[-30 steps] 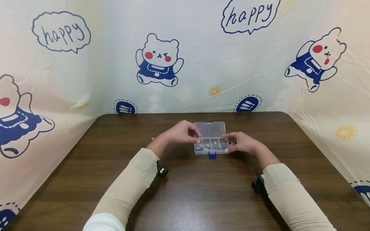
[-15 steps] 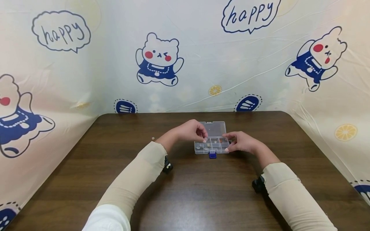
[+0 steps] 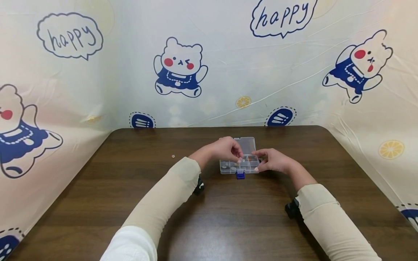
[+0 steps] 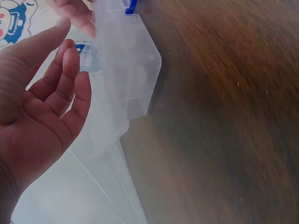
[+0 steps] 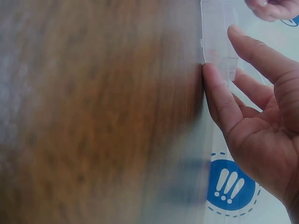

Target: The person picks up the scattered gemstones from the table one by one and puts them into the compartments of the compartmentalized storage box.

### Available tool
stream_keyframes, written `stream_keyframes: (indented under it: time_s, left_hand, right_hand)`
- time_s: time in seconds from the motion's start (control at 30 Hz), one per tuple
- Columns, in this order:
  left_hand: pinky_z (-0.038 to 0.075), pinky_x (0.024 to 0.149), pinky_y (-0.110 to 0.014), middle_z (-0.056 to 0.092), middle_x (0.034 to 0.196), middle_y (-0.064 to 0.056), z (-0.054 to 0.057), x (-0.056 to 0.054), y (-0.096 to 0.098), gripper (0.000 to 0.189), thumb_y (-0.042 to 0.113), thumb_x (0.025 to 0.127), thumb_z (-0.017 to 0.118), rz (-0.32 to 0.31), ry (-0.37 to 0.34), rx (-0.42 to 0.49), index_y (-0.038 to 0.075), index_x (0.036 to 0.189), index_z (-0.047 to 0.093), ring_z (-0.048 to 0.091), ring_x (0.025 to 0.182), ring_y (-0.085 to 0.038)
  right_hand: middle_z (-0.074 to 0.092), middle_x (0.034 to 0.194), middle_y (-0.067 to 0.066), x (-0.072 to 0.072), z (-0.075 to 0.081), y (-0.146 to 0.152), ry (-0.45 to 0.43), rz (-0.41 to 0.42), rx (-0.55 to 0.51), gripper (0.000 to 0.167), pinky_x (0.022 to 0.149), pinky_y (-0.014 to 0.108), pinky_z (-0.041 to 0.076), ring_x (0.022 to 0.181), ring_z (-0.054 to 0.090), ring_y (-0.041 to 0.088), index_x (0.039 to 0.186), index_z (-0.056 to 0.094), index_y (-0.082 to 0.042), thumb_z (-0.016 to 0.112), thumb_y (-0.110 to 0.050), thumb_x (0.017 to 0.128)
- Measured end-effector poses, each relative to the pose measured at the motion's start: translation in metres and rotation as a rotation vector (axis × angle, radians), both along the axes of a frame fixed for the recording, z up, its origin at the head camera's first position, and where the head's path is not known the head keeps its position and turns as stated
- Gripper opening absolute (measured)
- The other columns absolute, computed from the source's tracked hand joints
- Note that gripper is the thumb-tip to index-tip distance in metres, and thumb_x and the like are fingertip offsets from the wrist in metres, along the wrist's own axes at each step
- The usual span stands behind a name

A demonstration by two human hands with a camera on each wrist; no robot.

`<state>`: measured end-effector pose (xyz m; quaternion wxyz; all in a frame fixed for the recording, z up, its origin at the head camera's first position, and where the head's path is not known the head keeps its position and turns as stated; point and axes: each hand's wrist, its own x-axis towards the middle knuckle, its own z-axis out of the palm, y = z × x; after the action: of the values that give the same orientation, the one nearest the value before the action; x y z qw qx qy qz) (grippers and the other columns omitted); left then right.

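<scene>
A clear plastic compartment box (image 3: 249, 167) lies on the table with its lid (image 3: 249, 144) raised at the back and a blue latch (image 3: 240, 175) at the front. Several small pale pieces (image 3: 224, 167) sit in its left compartments, and something orange shows toward the right. Over the middle compartments, my left hand (image 3: 228, 149) pinches a tiny pale piece between thumb and index finger, largely hidden by the fingertips. My right hand (image 3: 273, 160) grips the box's right end, thumb at the front corner and fingers at the back. The left wrist view shows the box's side (image 4: 133, 60) beyond the left fingers.
One small pale piece (image 3: 173, 156) lies alone on the brown wooden table (image 3: 222, 217), left of the box. A patterned cloth (image 3: 209, 65) with bears hangs behind the table and at both sides.
My left hand has moved rightward from above the box's left compartments to its middle. My right hand has stayed on the box's right end.
</scene>
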<state>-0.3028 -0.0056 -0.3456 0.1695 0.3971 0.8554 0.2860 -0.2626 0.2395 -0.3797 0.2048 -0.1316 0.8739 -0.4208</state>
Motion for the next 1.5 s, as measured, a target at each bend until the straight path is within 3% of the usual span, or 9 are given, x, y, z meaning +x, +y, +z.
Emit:
stream_keyframes:
  time_s: [0.27,0.6,1.2,1.5]
  left_hand:
    - [0.051,0.067,-0.022,0.068,0.078,0.001,-0.012,-0.005,0.012,0.006,0.008,0.084,0.077,-0.003,-0.025,0.001,0.006,0.090,0.075,0.060,0.071,-0.010]
    - [0.051,0.066,-0.021,0.069,0.076,0.003,-0.022,-0.006,0.017,0.007,0.011,0.082,0.079,0.030,-0.040,0.010,0.009,0.089,0.077,0.059,0.069,-0.009]
    - [0.053,0.072,-0.024,0.070,0.086,0.001,-0.026,-0.003,0.002,0.021,0.012,0.081,0.081,0.052,-0.055,0.185,0.003,0.099,0.076,0.062,0.077,-0.013]
    - [0.054,0.075,-0.026,0.069,0.089,-0.001,-0.020,0.005,-0.011,0.026,0.013,0.080,0.082,0.131,-0.076,0.274,0.001,0.101,0.074,0.063,0.080,-0.016]
  right_hand:
    - [0.048,0.134,0.022,0.000,0.000,0.001,-0.001,0.006,-0.006,0.074,0.093,0.041,0.050,0.096,0.062,0.025,0.144,0.044,-0.003,0.081,-0.018,0.081]
    - [0.049,0.134,0.022,0.000,-0.001,0.002,-0.010,0.007,-0.029,0.075,0.092,0.041,0.050,0.095,0.063,0.025,0.144,0.043,-0.002,0.081,-0.016,0.081]
    - [0.051,0.131,0.020,-0.001,-0.003,0.002,0.008,0.006,-0.012,0.074,0.094,0.042,0.049,0.094,0.061,0.025,0.143,0.044,-0.002,0.081,-0.019,0.081]
    - [0.051,0.131,0.020,0.001,-0.002,0.000,0.005,-0.009,-0.008,0.075,0.095,0.043,0.049,0.095,0.062,0.024,0.144,0.044,-0.002,0.082,-0.018,0.080]
